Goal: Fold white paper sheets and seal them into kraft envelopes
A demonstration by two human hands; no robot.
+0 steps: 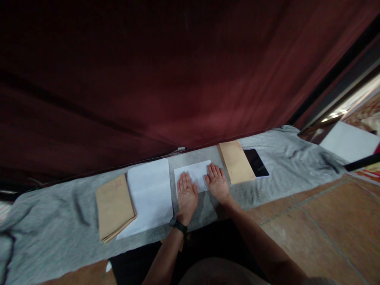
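A white sheet of paper [194, 171], smaller than the sheets beside it and seemingly folded, lies flat in front of me. My left hand [187, 194] rests palm down on its left part, fingers stretched out. On its right end lies my right hand [217, 181], also flat with the fingers extended. Left of my left hand are large white paper sheets [150, 190]. A stack of brown envelopes [115, 206] overlaps their left edge. Just right of my right hand sits another pile of brown envelopes [236, 162].
A dark-screened phone or tablet [255, 163] lies partly beneath the right envelopes. Grey cloth [282, 158] covers the long, low surface. Behind it hangs a dark red curtain-like sheet [190, 87]. Brown floor tiles [320, 225] show at the lower right, with a white panel [350, 142] above.
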